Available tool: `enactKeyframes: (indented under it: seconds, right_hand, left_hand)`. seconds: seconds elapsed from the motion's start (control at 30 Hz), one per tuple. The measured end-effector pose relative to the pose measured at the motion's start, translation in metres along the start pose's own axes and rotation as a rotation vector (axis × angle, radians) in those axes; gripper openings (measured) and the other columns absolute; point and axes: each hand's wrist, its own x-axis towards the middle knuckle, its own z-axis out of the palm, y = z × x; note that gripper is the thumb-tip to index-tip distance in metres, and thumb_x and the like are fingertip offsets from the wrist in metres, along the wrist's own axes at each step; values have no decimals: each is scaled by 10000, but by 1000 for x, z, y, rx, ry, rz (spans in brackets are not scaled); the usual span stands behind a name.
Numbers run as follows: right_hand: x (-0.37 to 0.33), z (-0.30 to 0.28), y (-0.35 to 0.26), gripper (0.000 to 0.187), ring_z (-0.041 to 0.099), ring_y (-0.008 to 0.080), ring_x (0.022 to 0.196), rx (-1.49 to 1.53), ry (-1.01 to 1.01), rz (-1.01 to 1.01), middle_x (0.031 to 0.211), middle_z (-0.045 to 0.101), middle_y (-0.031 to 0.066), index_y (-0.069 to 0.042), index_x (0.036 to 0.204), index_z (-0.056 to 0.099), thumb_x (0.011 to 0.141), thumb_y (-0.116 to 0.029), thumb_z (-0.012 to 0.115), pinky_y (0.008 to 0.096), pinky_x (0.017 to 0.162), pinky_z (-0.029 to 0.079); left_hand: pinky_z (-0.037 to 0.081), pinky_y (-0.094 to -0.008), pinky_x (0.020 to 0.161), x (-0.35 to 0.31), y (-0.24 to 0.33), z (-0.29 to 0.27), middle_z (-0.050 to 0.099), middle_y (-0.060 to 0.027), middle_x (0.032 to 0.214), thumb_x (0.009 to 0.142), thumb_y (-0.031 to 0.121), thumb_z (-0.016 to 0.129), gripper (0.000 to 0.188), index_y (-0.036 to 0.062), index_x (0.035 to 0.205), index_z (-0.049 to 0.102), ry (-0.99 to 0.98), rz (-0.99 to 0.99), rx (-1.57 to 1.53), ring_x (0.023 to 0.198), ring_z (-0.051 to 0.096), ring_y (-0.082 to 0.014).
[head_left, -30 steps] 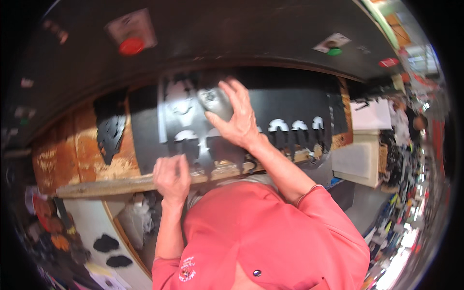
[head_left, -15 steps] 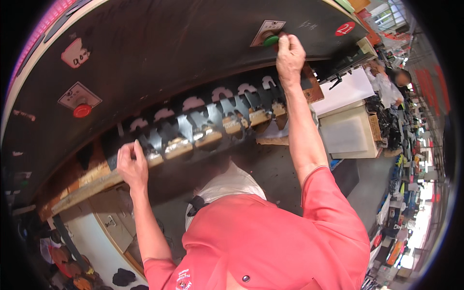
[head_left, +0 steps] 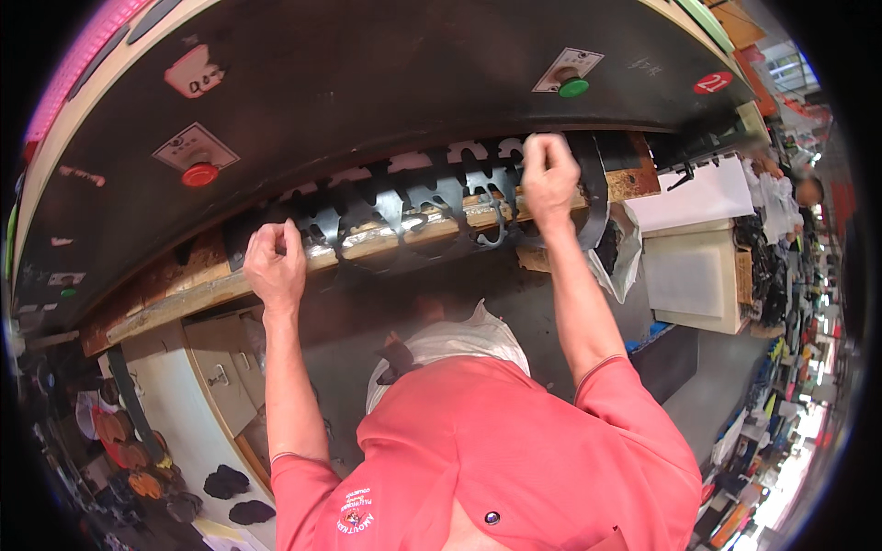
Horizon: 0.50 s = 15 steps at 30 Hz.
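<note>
A thin black sheet with rows of cut-out shapes (head_left: 446,195) lies along the front edge of a machine bed, its lower part sagging over a wooden edge board (head_left: 207,292). At the sheet's left end, my left hand (head_left: 276,266) is closed in a pinch on it. My right hand (head_left: 551,179) is in front of the sheet's right end with fingers curled, slightly blurred; what it grips, if anything, is hidden. Above the sheet, the dark machine panel carries a green push button (head_left: 573,87) and a red push button (head_left: 199,174). Neither hand touches a button.
A white board (head_left: 698,195) and a pale cabinet (head_left: 689,275) stand at the right, with black bags (head_left: 772,253) beyond. Light cabinet doors (head_left: 220,372) and dark flat pieces (head_left: 227,482) are at lower left. A person (head_left: 808,191) is in the far right background.
My right hand has left the green button and come down to the sheet's right end. My left hand stays at the left end. The whole view has shifted slightly.
</note>
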Motion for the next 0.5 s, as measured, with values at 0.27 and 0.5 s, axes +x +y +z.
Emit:
enactKeyframes:
  seconds: [0.27, 0.5]
  right_hand:
    - [-28, 19, 20, 152, 656, 326, 662, -286, -234, -156, 747, 654, 143, -15, 835, 659, 948, -110, 698, 431, 645, 520]
    - [-26, 18, 18, 179, 699, 425, 794, -327, -278, -99, 856, 725, 201, -6, 860, 703, 947, -155, 656, 502, 735, 558]
  left_hand:
    - [508, -367, 635, 5, 2, 3, 654, -89, 716, 965, 121, 762, 222, 21, 805, 646, 10, -28, -4, 642, 631, -236]
    - [517, -406, 639, 6, 1, 3, 657, -86, 702, 930, 113, 780, 201, 51, 794, 646, -4, -36, -23, 675, 659, -274]
